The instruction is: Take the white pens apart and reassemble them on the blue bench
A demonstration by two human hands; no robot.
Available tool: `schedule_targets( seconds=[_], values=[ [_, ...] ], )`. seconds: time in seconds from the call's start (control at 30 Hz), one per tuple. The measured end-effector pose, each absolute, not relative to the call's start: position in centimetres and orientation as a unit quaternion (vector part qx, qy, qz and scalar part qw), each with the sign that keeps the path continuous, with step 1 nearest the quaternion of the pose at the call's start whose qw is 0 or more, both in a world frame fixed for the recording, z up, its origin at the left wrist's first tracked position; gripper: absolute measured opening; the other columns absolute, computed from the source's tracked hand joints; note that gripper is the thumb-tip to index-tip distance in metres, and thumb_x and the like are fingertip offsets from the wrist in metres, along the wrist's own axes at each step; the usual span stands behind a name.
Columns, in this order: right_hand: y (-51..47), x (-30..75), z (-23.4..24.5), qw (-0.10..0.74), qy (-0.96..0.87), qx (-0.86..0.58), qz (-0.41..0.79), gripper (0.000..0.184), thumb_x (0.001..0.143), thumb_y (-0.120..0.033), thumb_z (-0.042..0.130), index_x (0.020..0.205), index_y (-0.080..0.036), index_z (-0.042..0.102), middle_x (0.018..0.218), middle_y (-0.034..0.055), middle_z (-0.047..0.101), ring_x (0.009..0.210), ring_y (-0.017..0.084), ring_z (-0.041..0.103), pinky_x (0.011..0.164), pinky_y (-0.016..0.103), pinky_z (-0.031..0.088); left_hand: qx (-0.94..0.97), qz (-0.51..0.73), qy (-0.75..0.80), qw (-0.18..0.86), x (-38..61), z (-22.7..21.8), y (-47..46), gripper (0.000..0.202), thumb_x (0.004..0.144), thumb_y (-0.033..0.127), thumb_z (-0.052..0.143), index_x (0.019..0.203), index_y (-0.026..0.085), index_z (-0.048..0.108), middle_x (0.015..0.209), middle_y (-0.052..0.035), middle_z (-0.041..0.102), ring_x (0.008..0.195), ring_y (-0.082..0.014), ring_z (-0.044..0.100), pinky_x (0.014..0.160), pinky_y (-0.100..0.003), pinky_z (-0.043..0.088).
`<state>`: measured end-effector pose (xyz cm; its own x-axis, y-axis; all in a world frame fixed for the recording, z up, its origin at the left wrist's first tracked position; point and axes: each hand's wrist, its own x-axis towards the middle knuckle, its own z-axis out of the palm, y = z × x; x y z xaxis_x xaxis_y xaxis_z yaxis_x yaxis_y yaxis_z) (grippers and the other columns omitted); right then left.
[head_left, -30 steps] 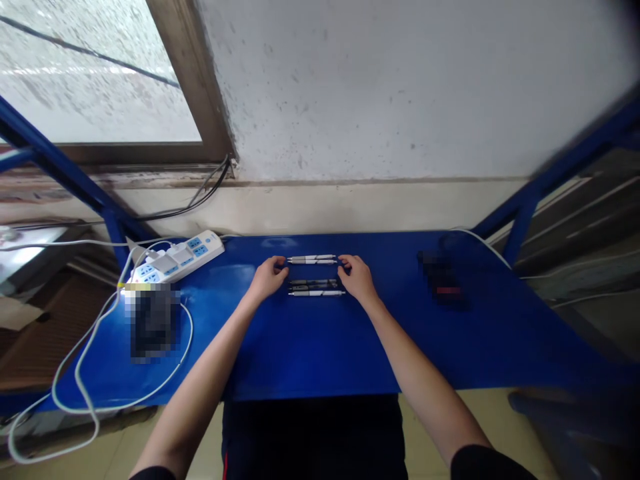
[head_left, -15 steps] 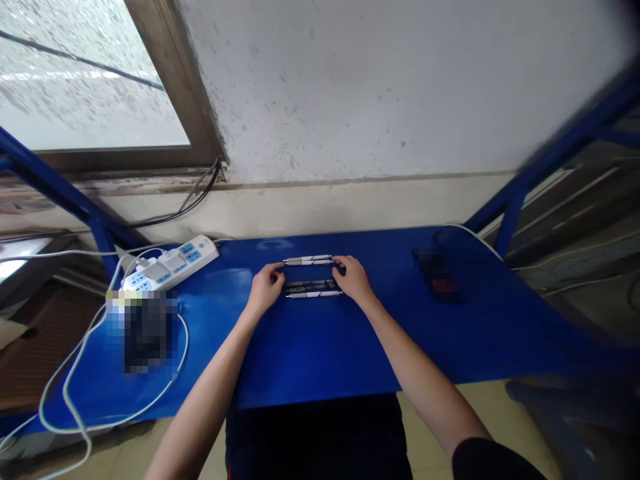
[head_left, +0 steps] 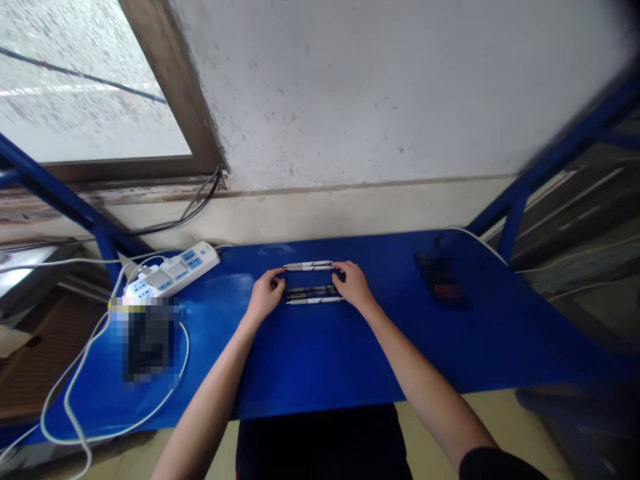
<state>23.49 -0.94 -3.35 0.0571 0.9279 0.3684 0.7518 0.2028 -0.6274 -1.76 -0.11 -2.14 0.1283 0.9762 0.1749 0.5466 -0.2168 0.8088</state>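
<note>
A pair of white-and-grey pens (head_left: 310,265), close together, lies crosswise on the blue tabletop. At their left end the fingertips of my left hand (head_left: 268,292) press in, index finger forward and the others curled. My right hand (head_left: 354,283) has its fingertips on the opposite end, with its thumb bent below. Nearer to me, between my wrists, lie dark pens (head_left: 310,291) side by side with a white pen (head_left: 315,301). The right tips of this nearer group are partly covered by my right hand.
A white power strip (head_left: 175,272) with plugs sits at the back left, its white cable (head_left: 186,347) looping forward. A pixelated dark object (head_left: 150,340) is beside it. Another blurred dark item (head_left: 443,283) lies to the right. Blue frame bars (head_left: 510,227) flank the tabletop (head_left: 320,367).
The view has tipped slightly up, so everything sits a little lower. Both hands stay at the ends of the far pens, which lie a little closer together.
</note>
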Motion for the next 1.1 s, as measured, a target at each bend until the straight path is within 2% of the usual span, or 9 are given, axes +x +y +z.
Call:
schedule_targets(
  seconds=[0.43, 0.57, 0.7, 0.8, 0.9, 1.1],
  values=[
    [-1.2, 23.3, -3.1, 0.366, -0.685, -0.62, 0.113, 0.03, 0.082, -0.022, 0.051, 0.107, -0.018, 0.068, 0.097, 0.01, 0.065, 0.089, 0.024, 0.06, 0.085, 0.042, 0.049, 0.681, 0.353, 0.543, 0.343, -2.0, -1.4, 0.2, 0.036, 0.084, 0.03, 0.051, 0.115, 0.016, 0.064, 0.068, 0.0, 0.061, 0.052, -0.011, 0.049, 0.053, -0.022, 0.041],
    [-1.1, 23.2, -2.9, 0.4, -0.662, -0.616, 0.151, 0.028, 0.082, -0.022, 0.052, 0.104, -0.019, 0.068, 0.098, 0.0088, 0.064, 0.081, 0.021, 0.062, 0.076, 0.037, 0.052, 0.686, 0.36, 0.534, 0.338, -2.0, -1.2, -0.1, 0.033, 0.085, 0.028, 0.051, 0.112, 0.017, 0.065, 0.072, -0.0012, 0.062, 0.056, -0.0114, 0.051, 0.056, -0.022, 0.042],
    [-0.9, 23.1, -2.8, 0.461, -0.624, -0.594, 0.213, 0.025, 0.082, -0.021, 0.052, 0.1, -0.018, 0.069, 0.095, 0.0081, 0.063, 0.075, 0.017, 0.064, 0.064, 0.03, 0.053, 0.691, 0.371, 0.534, 0.314, -1.8, -1.1, -0.4, 0.03, 0.085, 0.025, 0.05, 0.109, 0.017, 0.066, 0.084, -0.0037, 0.066, 0.059, -0.0109, 0.053, 0.058, -0.022, 0.043],
    [-0.7, 23.3, -2.8, 0.484, -0.603, -0.583, 0.249, 0.022, 0.082, -0.023, 0.055, 0.098, -0.019, 0.07, 0.096, 0.0081, 0.063, 0.077, 0.017, 0.065, 0.066, 0.03, 0.054, 0.702, 0.37, 0.532, 0.295, -1.9, -1.1, -0.5, 0.028, 0.086, 0.023, 0.05, 0.107, 0.019, 0.066, 0.09, -0.004, 0.068, 0.062, -0.0112, 0.055, 0.06, -0.023, 0.044],
    [-0.3, 23.8, -3.1, 0.491, -0.587, -0.573, 0.293, 0.018, 0.079, -0.025, 0.059, 0.092, -0.019, 0.071, 0.093, 0.007, 0.064, 0.079, 0.018, 0.066, 0.072, 0.032, 0.055, 0.71, 0.365, 0.536, 0.274, -1.8, -1.3, -0.2, 0.024, 0.084, 0.02, 0.053, 0.103, 0.02, 0.067, 0.086, -0.0028, 0.067, 0.063, -0.0122, 0.055, 0.062, -0.024, 0.045],
    [0.1, 24.4, -3.4, 0.496, -0.569, -0.559, 0.343, 0.015, 0.076, -0.026, 0.064, 0.087, -0.019, 0.072, 0.085, 0.0052, 0.065, 0.078, 0.018, 0.066, 0.074, 0.032, 0.055, 0.721, 0.374, 0.531, 0.242, -1.2, -1.6, 0.3, 0.014, 0.082, 0.021, 0.057, 0.088, 0.02, 0.07, 0.084, -0.0039, 0.067, 0.069, -0.0156, 0.059, 0.065, -0.026, 0.046]
  ],
)
